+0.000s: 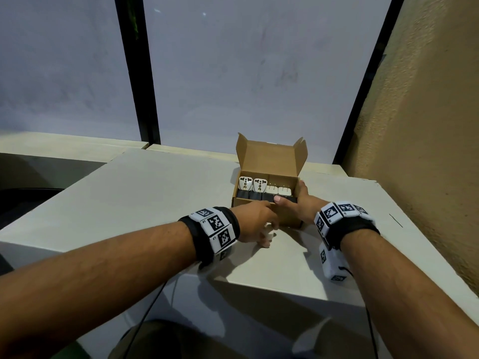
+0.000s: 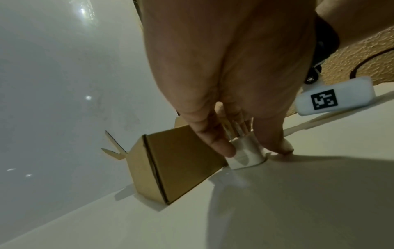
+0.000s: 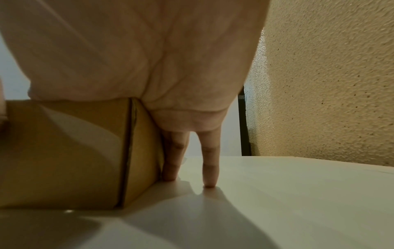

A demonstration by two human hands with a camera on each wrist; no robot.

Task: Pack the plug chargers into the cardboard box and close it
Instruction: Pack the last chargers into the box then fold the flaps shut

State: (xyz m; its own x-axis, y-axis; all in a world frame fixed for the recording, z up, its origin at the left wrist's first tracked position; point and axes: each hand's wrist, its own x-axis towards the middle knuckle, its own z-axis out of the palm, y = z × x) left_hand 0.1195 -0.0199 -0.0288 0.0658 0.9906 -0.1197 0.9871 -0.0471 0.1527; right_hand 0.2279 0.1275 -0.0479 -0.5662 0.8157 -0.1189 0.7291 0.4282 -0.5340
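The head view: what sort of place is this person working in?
Probably a plain indoor work corner, not a shop or kitchen: a bare pale table, a rough textured wall on the right, and dark-framed frosted panels behind an open cardboard box of plug chargers.

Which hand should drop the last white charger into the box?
Left. The left hand already pinches the white charger on the table by the cardboard box; the right hand grips the box's right corner, steadying it.
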